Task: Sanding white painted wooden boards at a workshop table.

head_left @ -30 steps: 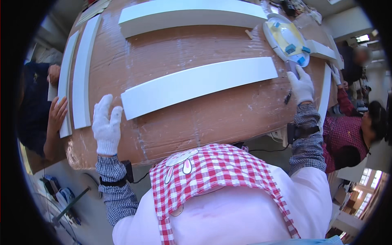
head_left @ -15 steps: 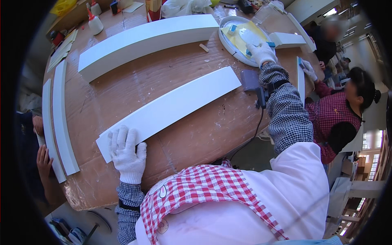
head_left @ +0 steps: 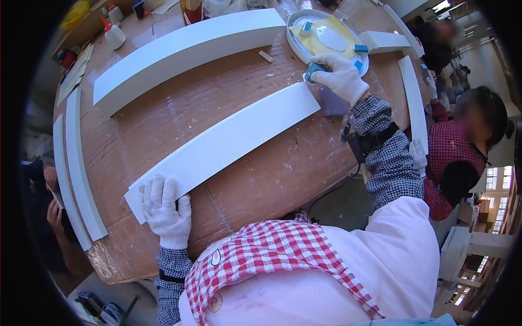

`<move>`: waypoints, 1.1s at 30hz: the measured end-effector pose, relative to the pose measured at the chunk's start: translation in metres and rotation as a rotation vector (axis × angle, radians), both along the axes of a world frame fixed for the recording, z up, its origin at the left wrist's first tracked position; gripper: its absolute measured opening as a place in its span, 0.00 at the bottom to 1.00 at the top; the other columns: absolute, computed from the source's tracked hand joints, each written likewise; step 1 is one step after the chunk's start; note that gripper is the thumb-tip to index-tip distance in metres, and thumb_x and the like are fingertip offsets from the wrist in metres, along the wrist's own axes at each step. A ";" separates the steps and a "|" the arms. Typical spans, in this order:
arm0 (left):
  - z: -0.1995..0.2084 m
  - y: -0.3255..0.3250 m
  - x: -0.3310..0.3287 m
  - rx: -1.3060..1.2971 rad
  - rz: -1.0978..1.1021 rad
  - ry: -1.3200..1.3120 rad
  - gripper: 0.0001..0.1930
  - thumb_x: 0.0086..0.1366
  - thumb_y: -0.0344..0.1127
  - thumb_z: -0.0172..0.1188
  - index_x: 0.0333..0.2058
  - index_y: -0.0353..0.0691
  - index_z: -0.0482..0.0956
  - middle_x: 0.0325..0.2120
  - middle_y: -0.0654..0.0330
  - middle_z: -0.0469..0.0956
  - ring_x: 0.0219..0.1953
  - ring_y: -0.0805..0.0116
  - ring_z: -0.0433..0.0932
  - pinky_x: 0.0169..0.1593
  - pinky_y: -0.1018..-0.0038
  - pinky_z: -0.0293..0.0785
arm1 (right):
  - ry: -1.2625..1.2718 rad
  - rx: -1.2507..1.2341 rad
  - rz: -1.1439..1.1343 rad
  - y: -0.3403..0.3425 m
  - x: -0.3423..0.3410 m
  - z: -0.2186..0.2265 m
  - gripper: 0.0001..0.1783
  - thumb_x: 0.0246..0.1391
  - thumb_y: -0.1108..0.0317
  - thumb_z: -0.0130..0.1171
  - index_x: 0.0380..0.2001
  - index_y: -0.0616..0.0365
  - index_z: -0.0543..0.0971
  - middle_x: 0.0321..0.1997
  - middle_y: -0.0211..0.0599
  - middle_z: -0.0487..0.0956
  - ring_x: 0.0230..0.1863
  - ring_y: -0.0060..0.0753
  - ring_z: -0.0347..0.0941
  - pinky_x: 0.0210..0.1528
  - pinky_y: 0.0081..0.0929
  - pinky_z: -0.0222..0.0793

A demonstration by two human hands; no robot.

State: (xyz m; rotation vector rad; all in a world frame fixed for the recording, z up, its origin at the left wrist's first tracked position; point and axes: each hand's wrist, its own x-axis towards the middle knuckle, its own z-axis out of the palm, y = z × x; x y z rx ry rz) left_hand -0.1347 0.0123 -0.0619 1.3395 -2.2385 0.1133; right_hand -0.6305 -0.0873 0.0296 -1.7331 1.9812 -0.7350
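A long, slightly curved white board (head_left: 234, 142) lies slantwise in front of me on the covered table. My left hand (head_left: 166, 211), in a white glove, rests flat on its near left end with the fingers stretched. At the board's far right end my right hand (head_left: 341, 77), also gloved, grips a small blue sponge block (head_left: 312, 73). The block is at that end's edge; whether it touches the board I cannot tell. Just behind stands a round white dish (head_left: 297, 53) with yellow sheets and more blue blocks (head_left: 360, 49) in it.
A thick curved white piece (head_left: 187, 61) lies behind the board. Two narrow strips (head_left: 82, 163) lie at left beside another person's hands (head_left: 53, 213). A co-worker's glove (head_left: 418, 155) is near a white strip (head_left: 414, 103) at right. A red-tipped bottle (head_left: 114, 37) stands at the back.
My right hand has come from the dish toward me and left, to the board's far end, with a blue sponge block in it. My left hand stays on the board.
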 end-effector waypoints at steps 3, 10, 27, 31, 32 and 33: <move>0.002 -0.002 -0.001 -0.010 -0.005 -0.010 0.24 0.60 0.41 0.67 0.55 0.42 0.78 0.59 0.51 0.75 0.64 0.48 0.70 0.72 0.46 0.59 | 0.041 -0.007 0.037 -0.003 -0.003 -0.005 0.27 0.53 0.62 0.69 0.55 0.62 0.81 0.49 0.46 0.84 0.50 0.36 0.81 0.56 0.28 0.76; 0.002 0.000 -0.001 0.014 0.004 -0.024 0.24 0.61 0.41 0.66 0.55 0.43 0.77 0.59 0.51 0.74 0.65 0.48 0.69 0.72 0.46 0.59 | 0.151 0.004 -0.002 -0.012 -0.006 -0.007 0.23 0.56 0.65 0.67 0.55 0.62 0.80 0.49 0.42 0.83 0.50 0.32 0.80 0.56 0.25 0.76; 0.002 0.001 -0.002 0.002 0.013 -0.004 0.24 0.59 0.40 0.68 0.53 0.42 0.79 0.58 0.51 0.75 0.63 0.48 0.70 0.71 0.46 0.60 | 0.387 -0.142 0.050 -0.014 0.004 -0.004 0.23 0.55 0.58 0.67 0.52 0.58 0.82 0.46 0.45 0.85 0.48 0.41 0.81 0.53 0.31 0.75; 0.003 0.000 -0.003 0.000 0.009 0.003 0.23 0.58 0.39 0.68 0.52 0.41 0.80 0.57 0.51 0.76 0.63 0.48 0.70 0.71 0.46 0.59 | -0.175 0.124 -0.066 -0.015 -0.001 -0.003 0.23 0.62 0.56 0.64 0.52 0.63 0.79 0.40 0.40 0.84 0.36 0.32 0.80 0.37 0.26 0.77; 0.003 0.001 -0.002 0.001 0.012 0.002 0.23 0.58 0.39 0.68 0.52 0.41 0.80 0.57 0.51 0.76 0.63 0.48 0.70 0.71 0.46 0.59 | -0.175 0.126 -0.063 -0.013 0.002 -0.002 0.23 0.62 0.56 0.64 0.52 0.63 0.79 0.40 0.40 0.84 0.36 0.32 0.80 0.37 0.26 0.77; 0.003 0.001 -0.002 -0.002 0.014 0.000 0.23 0.57 0.39 0.68 0.52 0.41 0.80 0.57 0.51 0.76 0.63 0.48 0.70 0.71 0.46 0.59 | -0.483 0.254 -0.074 -0.010 0.005 0.000 0.23 0.65 0.55 0.61 0.52 0.63 0.78 0.39 0.39 0.84 0.33 0.30 0.79 0.34 0.24 0.76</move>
